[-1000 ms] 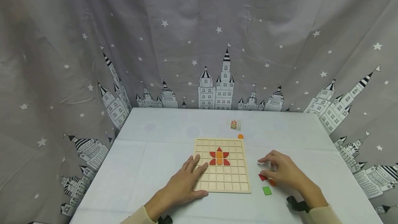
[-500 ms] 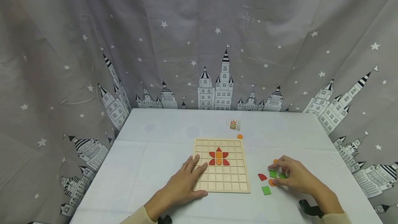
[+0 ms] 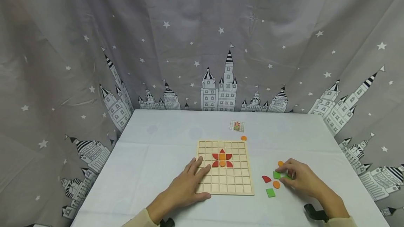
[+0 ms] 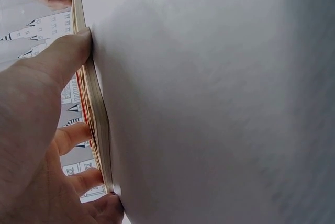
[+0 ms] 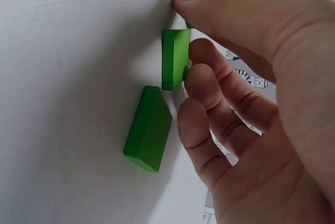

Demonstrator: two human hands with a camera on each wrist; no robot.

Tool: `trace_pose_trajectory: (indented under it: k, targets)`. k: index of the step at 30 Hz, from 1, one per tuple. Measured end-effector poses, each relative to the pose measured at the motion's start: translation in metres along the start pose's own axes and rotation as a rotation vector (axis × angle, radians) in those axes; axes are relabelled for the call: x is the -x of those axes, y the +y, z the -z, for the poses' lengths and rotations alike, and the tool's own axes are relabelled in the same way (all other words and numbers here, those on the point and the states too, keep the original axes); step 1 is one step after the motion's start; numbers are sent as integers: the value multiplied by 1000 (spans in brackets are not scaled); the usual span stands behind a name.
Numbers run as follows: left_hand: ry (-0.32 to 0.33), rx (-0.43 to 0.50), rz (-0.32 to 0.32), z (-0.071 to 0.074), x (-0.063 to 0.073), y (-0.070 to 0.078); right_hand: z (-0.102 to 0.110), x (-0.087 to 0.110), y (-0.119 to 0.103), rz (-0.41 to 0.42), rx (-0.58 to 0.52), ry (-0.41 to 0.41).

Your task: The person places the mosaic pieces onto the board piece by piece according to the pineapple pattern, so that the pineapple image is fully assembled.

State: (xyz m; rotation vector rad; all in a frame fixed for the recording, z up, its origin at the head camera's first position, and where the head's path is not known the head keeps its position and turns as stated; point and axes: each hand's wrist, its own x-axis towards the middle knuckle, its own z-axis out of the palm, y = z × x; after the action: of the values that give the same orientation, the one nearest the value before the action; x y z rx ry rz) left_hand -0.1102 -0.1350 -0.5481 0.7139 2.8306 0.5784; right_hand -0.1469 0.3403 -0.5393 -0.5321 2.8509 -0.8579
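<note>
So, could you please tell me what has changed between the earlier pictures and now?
The right hand moved rightward and slightly toward the person, uncovering a green square and an orange disc. Its fingers are now at that square; whether they grip it, I cannot tell. The left hand stayed on the grid board, whose red-and-orange pattern is unchanged.

Rocking my beige left sleeve [image 3: 143, 218] and matching right sleeve [image 3: 341, 222], plus chunky black wrist gadgets [image 3: 315, 213] by both cuffs.
</note>
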Motion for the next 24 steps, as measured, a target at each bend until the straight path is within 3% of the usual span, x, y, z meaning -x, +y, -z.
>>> trace_pose_trajectory:
  k: [12,24]
  targets:
    - [-2,4,5,2,0,1,-1,-5,-4,-2,13,12]
    - [-8,6,3,0,0,0,-8,-16,-19,48,-7,77]
